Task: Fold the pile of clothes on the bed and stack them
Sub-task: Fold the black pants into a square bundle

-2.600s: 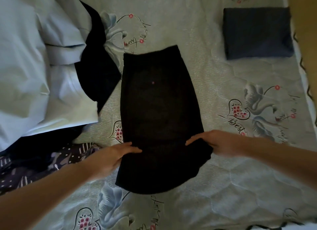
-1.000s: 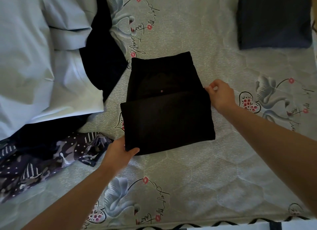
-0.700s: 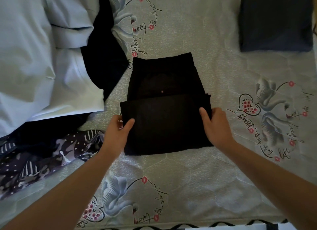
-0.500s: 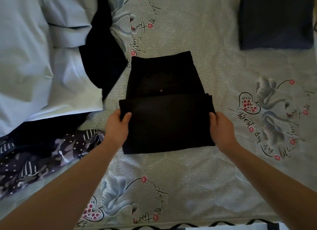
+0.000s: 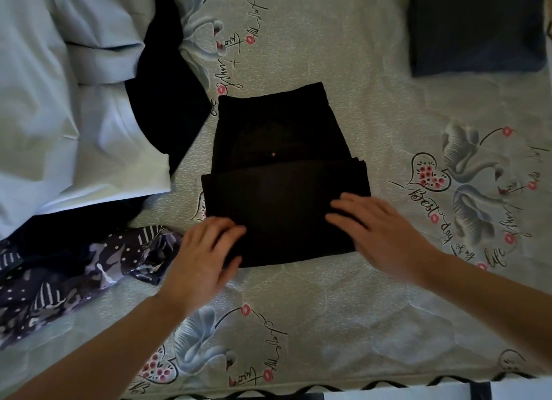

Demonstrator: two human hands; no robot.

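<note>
Both hands lie flat, fingers spread, gripping nothing: left hand (image 5: 203, 250) at 7 o'clock and right hand (image 5: 379, 229) at 5 o'clock on the half-folded black garment (image 5: 283, 190), mid-bed. Uneven pressing could skew the fold. Forearms reach in from the near edge. A folded navy piece (image 5: 478, 26) lies at 2 o'clock.

two hands (image 5: 206, 259), one folded garment (image 5: 475, 26), one half-folded (image 5: 283, 196)

Dark blue folded garment (image 5: 478, 26) cut off by top edge. Pale blue cloth (image 5: 59, 86) runs off left and top edges, covers most of a black garment (image 5: 170, 101). Patterned fabric (image 5: 59, 280) clipped at left. Left hand (image 5: 203, 259) motion-blurred, fingertips indistinct.
</note>
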